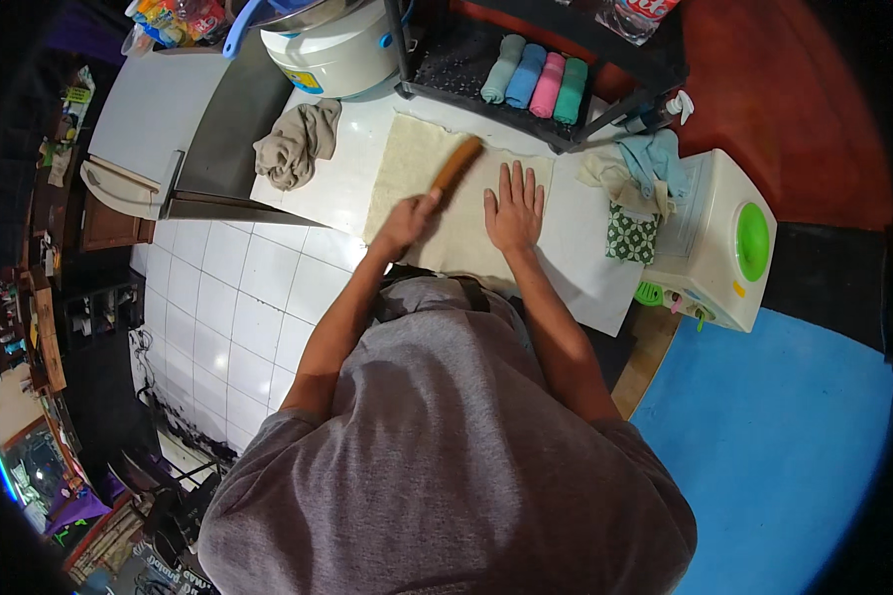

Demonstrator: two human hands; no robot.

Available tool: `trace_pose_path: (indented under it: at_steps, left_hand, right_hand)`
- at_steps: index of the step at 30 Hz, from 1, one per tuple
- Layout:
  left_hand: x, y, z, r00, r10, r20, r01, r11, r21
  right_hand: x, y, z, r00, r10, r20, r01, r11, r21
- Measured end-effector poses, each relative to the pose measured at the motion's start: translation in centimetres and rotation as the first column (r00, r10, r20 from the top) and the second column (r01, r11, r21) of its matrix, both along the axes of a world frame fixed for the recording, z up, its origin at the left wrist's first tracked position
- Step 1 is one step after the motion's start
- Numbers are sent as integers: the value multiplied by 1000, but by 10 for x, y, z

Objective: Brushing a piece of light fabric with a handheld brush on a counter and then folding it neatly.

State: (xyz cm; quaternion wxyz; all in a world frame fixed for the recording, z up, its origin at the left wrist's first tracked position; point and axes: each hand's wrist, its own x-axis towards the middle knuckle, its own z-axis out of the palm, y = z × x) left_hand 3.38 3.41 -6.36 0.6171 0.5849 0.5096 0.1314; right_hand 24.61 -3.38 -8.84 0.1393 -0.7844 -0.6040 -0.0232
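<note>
"While the left hand grasps one end of a long, rounded brown tool, what does the right hand do?"

"It holds nothing and lies flat and open on a thin cream-coloured cloth."

"And where are cloth and tool?"

"The cloth is spread on the white table, right of a crumpled grey-beige rag. The tool slants over it; whether touching, I cannot tell."
</note>
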Motion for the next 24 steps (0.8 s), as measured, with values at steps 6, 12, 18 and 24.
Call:
trace_pose_path:
  at_steps: [6, 12, 18, 24]
  left_hand:
    - [-31, 37, 6, 876, 482, -17, -482, 876, 20]
    - [-16, 12, 49, 927, 374, 35, -375, 925, 57]
    - [-18, -18, -18, 994, 78, -77, -46, 934, 355]
    - [-54, 12, -1, 785, 610, -104, -568, 777, 270]
  right_hand:
    - [1, -1, 1, 999, -38, -1, 38, 999, 24]
    - [-2, -1, 2, 999, -43, 1, 43, 999, -5]
    - [-1, 4, 1, 999, -48, -22, 48, 998, 35]
    - [-2, 3, 1, 997, -74, -19, 74, 997, 30]
